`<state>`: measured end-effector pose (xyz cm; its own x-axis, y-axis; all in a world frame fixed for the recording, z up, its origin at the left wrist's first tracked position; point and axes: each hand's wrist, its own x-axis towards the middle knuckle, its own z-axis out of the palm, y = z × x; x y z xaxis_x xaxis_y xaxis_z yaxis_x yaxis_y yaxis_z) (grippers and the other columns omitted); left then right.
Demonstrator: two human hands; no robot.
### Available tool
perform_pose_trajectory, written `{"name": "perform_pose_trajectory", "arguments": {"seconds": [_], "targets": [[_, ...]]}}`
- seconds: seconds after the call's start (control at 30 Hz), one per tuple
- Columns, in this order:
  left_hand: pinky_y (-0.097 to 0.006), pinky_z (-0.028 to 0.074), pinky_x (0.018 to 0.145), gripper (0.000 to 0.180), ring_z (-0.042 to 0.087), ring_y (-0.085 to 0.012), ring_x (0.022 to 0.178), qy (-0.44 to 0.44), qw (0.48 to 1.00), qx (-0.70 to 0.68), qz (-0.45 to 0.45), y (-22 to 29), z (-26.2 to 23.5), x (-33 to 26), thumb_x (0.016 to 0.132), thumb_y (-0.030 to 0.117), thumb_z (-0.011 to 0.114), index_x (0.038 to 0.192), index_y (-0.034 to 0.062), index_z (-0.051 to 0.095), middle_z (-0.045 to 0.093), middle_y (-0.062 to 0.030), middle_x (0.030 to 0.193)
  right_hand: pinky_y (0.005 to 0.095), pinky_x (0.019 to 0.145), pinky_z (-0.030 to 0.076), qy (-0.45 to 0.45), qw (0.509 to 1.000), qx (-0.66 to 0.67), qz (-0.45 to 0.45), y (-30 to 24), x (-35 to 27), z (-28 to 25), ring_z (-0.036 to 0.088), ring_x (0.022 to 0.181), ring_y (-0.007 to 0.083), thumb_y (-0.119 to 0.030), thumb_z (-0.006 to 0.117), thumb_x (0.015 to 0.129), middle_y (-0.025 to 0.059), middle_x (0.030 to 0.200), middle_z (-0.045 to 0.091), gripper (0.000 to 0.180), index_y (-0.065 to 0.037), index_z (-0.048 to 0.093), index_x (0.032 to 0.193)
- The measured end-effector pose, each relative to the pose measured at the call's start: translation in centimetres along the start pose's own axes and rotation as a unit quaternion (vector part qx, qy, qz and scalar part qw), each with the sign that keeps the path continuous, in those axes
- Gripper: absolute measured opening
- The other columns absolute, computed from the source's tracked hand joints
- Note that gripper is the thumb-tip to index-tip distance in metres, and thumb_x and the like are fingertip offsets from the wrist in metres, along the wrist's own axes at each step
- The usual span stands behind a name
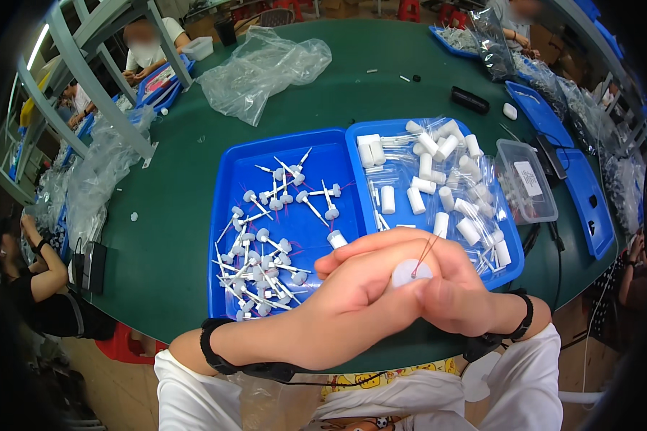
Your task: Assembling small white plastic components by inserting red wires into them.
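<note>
Right over the near edge of the table: both hands meet, pretty much pressed together, forearms coming up from the bottom corners.
Left hand (pixel 352 291): curled shut around a small white cap (pixel 410 272), fingers wrapped over the top, thumb side facing the other hand. A second white cap (pixel 336 238) pokes out just past its knuckles, can't tell if it's held or just lying in the tray.
Right hand (pixel 459 291): closed in a pinch, thumb and forefinger on a thin reddish pin (pixel 425 255) whose tip sits right on the cap's round face.
Wrists: both bent inward, each wearing a black strap (pixel 219 355), with white sleeves (pixel 187 391) below.
Left blue tray (pixel 226 165): just beyond the hands, loaded with loose white-headed pins (pixel 262 258), mostly piled in its near-left part.
Right blue tray (pixel 363 133): touching the first one, full of white cylinders (pixel 424 188) and clear little bags; its near corner is hidden by the right hand.
Clear plastic box (pixel 528 179): just right of that tray.
Crumpled clear bag (pixel 262 68): well apart, far side of the green table (pixel 172 194).
Other people: sitting around the rim, left and far side, hands busy at their own trays.
</note>
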<state>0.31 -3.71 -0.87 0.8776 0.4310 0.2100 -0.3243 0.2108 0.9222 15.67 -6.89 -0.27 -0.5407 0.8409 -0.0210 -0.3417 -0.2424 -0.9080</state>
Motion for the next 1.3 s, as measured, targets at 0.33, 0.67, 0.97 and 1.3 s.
{"name": "perform_pose_trajectory", "arguments": {"seconds": [0.33,0.67,0.97,1.3], "targets": [[-0.02,0.03,0.053,0.045,0.041,-0.0015,0.06,0.073,0.995,0.057,-0.028,0.9,1.1,0.3,0.073,0.036,0.074,0.087,0.0059,0.044,0.047,0.0032,0.068,0.0351,0.1,0.031,-0.147,0.979,-0.079,-0.116,2.1,0.3,-1.5,0.032,0.126,0.0231,-0.023,0.054,0.09,0.0163,0.134,0.035,0.046,0.002,0.041,0.127],[-0.025,0.033,0.058,0.022,0.044,-0.0096,0.06,0.032,0.962,0.255,0.09,0.4,1.2,0.1,0.072,0.012,0.063,0.065,0.007,0.043,0.046,-0.0006,0.065,0.0339,0.099,0.031,-0.186,0.97,-0.069,-0.14,2.4,0.3,-1.2,0.033,0.125,0.0239,-0.024,0.052,0.091,0.0166,0.133,0.034,0.043,0.002,0.042,0.125],[-0.024,0.03,0.054,0.017,0.043,-0.0103,0.056,0.042,0.956,0.27,0.105,0.9,1.9,-0.5,0.071,0.015,0.06,0.064,0.0065,0.047,0.045,-0.0027,0.065,0.0318,0.098,0.033,-0.181,0.958,-0.149,-0.166,1.9,0.3,-0.9,0.036,0.123,0.0231,-0.024,0.051,0.092,0.0163,0.132,0.035,0.042,0.001,0.042,0.124],[-0.033,0.038,0.064,0.039,0.043,-0.0167,0.062,0.033,0.956,-0.288,-0.049,0.5,0.6,0.0,0.09,0.035,0.029,0.105,0.0017,0.043,0.047,-0.0082,0.072,0.0308,0.075,0.048,-0.105,0.981,0.12,0.111,-0.8,-0.6,-1.7,0.058,0.084,0.021,-0.044,0.031,0.096,0.0144,0.096,0.058,0.053,-0.002,0.039,0.127]]}}
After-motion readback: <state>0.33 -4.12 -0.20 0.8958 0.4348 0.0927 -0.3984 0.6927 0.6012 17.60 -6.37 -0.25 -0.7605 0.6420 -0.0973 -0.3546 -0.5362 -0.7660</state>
